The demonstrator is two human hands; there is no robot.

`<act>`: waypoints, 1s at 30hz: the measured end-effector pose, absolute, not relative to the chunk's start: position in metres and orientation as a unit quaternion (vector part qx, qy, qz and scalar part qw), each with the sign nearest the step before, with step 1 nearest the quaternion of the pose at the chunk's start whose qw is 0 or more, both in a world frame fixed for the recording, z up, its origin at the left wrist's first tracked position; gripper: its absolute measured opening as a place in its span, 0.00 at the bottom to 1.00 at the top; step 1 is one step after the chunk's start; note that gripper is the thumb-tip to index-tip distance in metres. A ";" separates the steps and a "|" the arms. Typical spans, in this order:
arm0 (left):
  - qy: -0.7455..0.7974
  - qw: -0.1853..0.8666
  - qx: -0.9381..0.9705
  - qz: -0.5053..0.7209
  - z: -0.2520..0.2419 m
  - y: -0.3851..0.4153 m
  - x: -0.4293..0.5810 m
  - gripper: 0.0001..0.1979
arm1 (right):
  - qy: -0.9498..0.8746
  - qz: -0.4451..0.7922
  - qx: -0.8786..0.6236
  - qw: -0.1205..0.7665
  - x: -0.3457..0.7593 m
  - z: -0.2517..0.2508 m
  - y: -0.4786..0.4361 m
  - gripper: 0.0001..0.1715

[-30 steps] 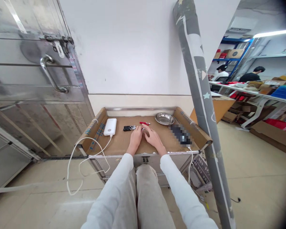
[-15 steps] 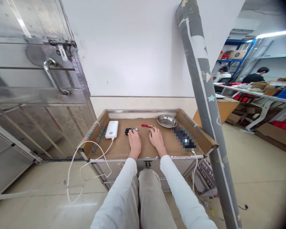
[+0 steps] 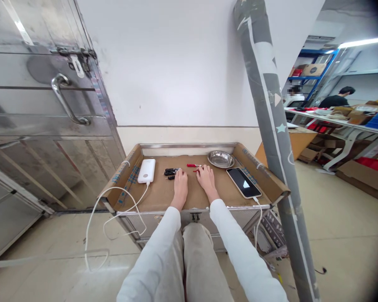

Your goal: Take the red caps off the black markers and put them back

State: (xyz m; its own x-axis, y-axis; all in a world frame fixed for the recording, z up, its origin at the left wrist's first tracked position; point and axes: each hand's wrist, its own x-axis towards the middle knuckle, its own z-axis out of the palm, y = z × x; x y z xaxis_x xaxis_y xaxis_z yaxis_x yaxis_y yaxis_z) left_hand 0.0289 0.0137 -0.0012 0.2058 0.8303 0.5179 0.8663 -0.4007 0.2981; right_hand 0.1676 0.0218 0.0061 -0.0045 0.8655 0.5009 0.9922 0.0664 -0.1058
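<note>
On the cardboard-lined tabletop (image 3: 157, 197), several slim black pieces with metal ends (image 3: 170, 171) lie in a small cluster, too small to name exactly. My left hand (image 3: 180, 184) is at their right end, fingers bent and drawn together; what they pinch, if anything, is hidden. A slim red piece with a metal tip (image 3: 192, 165) lies just beyond my right hand (image 3: 206, 178). That hand is closed, and a second small red piece (image 3: 195, 170) sticks out to the left from its fingertips.
A white power bank (image 3: 146, 170) with a white cable lies left. A round steel dish (image 3: 221, 159) stands back right, near a cabled phone (image 3: 244, 183). Raised cardboard edges flank the top. A long grey roll (image 3: 271, 100) leans at the right; two people sit beyond.
My left hand has shifted slightly right, uncovering more of the black pieces. My right fingers have drawn together, and a second red piece now shows at them. The view has shifted slightly.
</note>
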 end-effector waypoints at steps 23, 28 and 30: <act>-0.517 0.032 -0.806 -0.288 0.001 0.031 0.049 0.10 | -0.695 -0.127 -0.674 0.213 0.170 0.007 -0.001 0.13; -0.515 -0.005 -0.805 -0.295 -0.001 0.035 0.049 0.09 | -0.690 -0.126 -0.676 0.224 0.171 0.007 0.000 0.13; -0.509 -0.013 -0.806 -0.301 -0.003 0.036 0.049 0.10 | -0.696 -0.121 -0.668 0.232 0.172 0.006 0.001 0.14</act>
State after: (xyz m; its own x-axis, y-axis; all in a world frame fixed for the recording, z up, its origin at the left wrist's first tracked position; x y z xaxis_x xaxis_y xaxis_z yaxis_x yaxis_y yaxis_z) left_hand 0.0490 0.0362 -0.0027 0.3004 0.8289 0.4718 0.8132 -0.4811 0.3275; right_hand 0.1716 0.0007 0.0063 0.0016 0.8745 0.4850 0.9869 0.0770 -0.1421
